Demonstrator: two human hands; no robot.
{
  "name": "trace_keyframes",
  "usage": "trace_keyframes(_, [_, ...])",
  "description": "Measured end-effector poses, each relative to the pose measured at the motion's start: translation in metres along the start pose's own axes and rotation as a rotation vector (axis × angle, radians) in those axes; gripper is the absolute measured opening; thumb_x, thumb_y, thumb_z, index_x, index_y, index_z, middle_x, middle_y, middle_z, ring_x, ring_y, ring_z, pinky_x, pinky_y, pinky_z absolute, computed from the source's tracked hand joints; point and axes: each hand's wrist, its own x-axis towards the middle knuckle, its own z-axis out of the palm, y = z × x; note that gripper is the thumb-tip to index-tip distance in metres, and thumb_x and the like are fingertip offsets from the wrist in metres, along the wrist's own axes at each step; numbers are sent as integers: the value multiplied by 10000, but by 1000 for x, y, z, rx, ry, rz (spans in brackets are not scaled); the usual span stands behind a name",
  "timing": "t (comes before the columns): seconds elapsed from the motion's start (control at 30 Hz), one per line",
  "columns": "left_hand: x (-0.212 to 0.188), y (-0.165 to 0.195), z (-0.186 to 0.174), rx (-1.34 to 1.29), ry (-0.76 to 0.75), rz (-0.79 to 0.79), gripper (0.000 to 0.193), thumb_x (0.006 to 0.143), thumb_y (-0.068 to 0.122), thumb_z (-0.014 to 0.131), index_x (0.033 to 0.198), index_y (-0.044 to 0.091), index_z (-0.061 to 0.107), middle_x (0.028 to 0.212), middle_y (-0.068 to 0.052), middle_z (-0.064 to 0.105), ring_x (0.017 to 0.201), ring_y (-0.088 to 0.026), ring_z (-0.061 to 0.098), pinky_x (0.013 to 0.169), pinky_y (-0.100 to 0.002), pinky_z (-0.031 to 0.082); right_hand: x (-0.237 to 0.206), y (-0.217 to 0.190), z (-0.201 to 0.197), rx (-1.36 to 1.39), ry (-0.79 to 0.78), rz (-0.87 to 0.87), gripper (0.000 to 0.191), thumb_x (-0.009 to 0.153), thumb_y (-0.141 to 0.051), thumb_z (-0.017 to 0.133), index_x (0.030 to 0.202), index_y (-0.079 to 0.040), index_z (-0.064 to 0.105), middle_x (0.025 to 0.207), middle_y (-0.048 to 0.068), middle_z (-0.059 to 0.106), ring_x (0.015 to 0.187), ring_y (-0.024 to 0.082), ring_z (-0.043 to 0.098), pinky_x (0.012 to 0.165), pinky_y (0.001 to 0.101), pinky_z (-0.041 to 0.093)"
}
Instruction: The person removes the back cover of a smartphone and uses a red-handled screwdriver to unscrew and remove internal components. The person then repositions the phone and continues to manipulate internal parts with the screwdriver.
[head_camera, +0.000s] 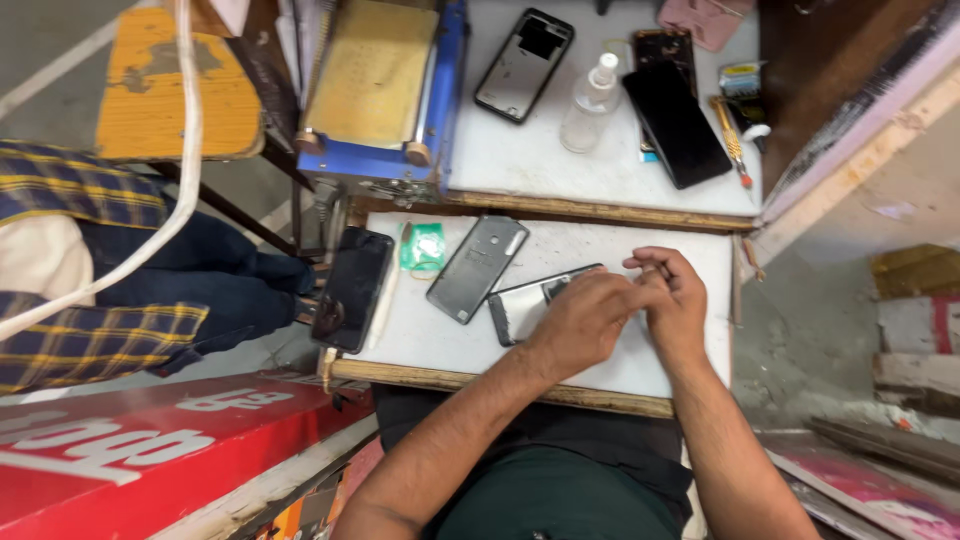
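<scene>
Together, left hand (583, 320) and right hand (672, 295) pinch one opened phone (525, 305); two back covers (477, 268) lie nearby.

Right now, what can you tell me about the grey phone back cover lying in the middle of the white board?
The grey phone back cover is a flat, rounded rectangle that looks like smooth plastic or metal. It lies flat, tilted diagonally, on the white work board. Near its upper end is a small round hole, with a pale strip at the top corner. It sits between a green packet and an opened phone frame, close to that frame; whether they touch is unclear. Neither hand touches it.
</scene>
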Motion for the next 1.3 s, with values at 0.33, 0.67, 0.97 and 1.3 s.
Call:
trace_keyframes(0.33, [-71,2,-74,92,157,-542,458,986,58,590,1438,26,527,1160,-252,711,977,-378,738,788,-429,618,-13,-10,11,-677,53,-174,181,991,-48,610,1123,-63,732,978,97,772,798,166,736,708,290,572])
trace_keyframes(0.67, [-120,-6,-99,398,196,-762,414,976,127,597,1379,32,592,1032,-218,761,892,-378,753,731,-457,607,-20,-14,25,-723,38,-225,169,968,-38,633,1085,-77,748,976,98,769,753,174,724,650,296,571])
trace_keyframes(0.97, [-103,-23,-120,486,44,-835,760,819,358,816,1440,85,474,1278,-158,638,1056,-338,703,769,-443,615,-20,-5,26,-658,-43,-264,172,941,-27,645,1063,-77,755,956,80,773,787,153,736,674,272,573])
trace_keyframes(1.3, [-91,-54,-129,522,-12,-744,704,836,264,789,1455,118,487,1412,-133,604,1124,-336,696,835,-423,616,-12,-7,26,-645,-122,-234,157,914,-49,689,1047,-87,764,960,62,782,725,128,706,615,253,540])
